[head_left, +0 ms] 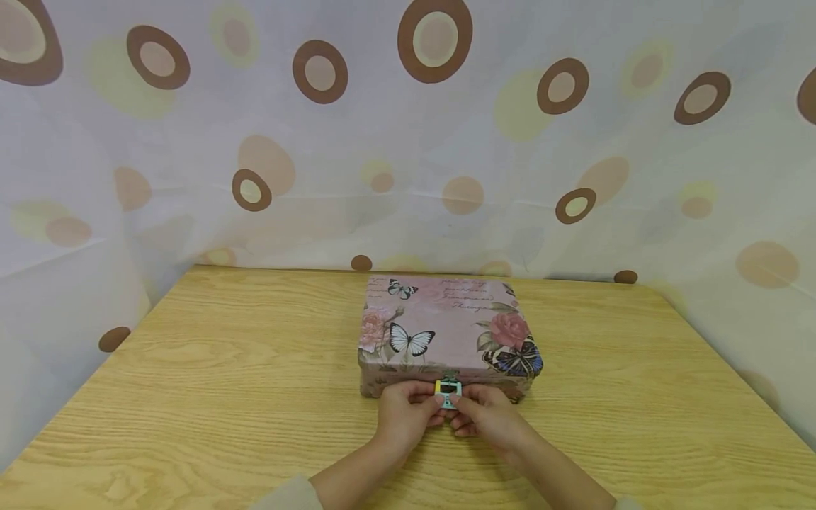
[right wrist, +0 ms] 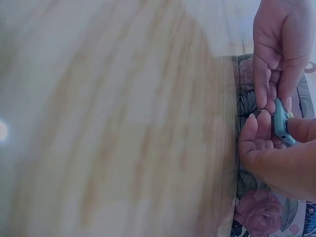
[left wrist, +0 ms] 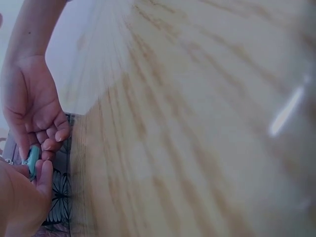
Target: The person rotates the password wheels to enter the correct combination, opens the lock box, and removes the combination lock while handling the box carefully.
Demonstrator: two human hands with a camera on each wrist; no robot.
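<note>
A small teal padlock [head_left: 449,401] with a yellow edge is at the metal clasp [head_left: 450,375] on the front of a pink, flower-and-butterfly-printed box [head_left: 446,312]. From the left side, my left hand [head_left: 404,413] pinches the padlock between thumb and fingers. My right hand [head_left: 496,418] grips its other side, thumb on the front face. Both thumbs nearly meet on the lower part. In the right wrist view the teal padlock [right wrist: 281,123] appears edge-on between the two hands. Whether its shackle is fastened cannot be told.
The box's lid is down, and the box stands on a wood-grain table [head_left: 255,368]. A pale curtain [head_left: 395,127] printed with brown and yellow circles hangs behind the table and along both sides.
</note>
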